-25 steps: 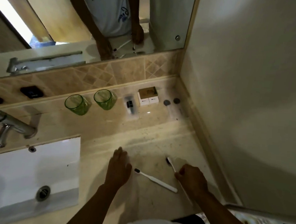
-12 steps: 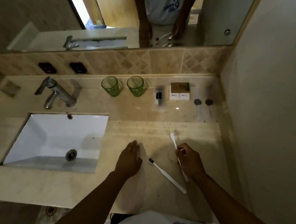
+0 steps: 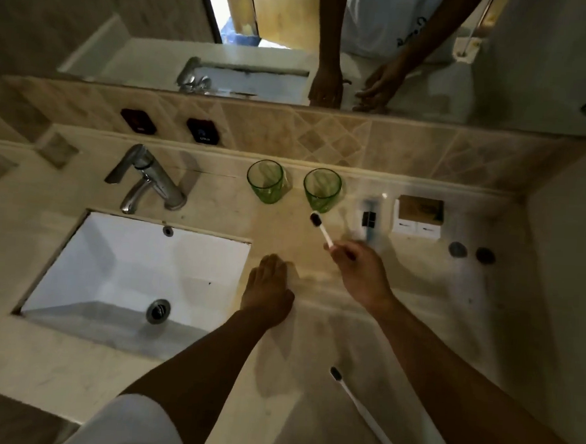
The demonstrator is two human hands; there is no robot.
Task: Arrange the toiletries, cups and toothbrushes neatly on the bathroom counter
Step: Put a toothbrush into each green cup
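Since 0.5 s ago: right hand (image 3: 360,275) lifted brush (image 3: 321,227) off counter (image 3: 451,300), head now just below right cup (image 3: 322,189). Pinches handle. Left hand (image 3: 268,289) flat on counter, fingers straight. 2nd brush (image 3: 359,402) lies near front edge. Left cup (image 3: 265,180) beside right.

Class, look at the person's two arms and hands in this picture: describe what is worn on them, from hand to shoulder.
Both forearms are bare. The left hand and right hand show no gloves, and no watch or ring is visible. A white short sleeve covers the left upper arm at the frame's bottom. The right arm leaves the frame before any sleeve shows.
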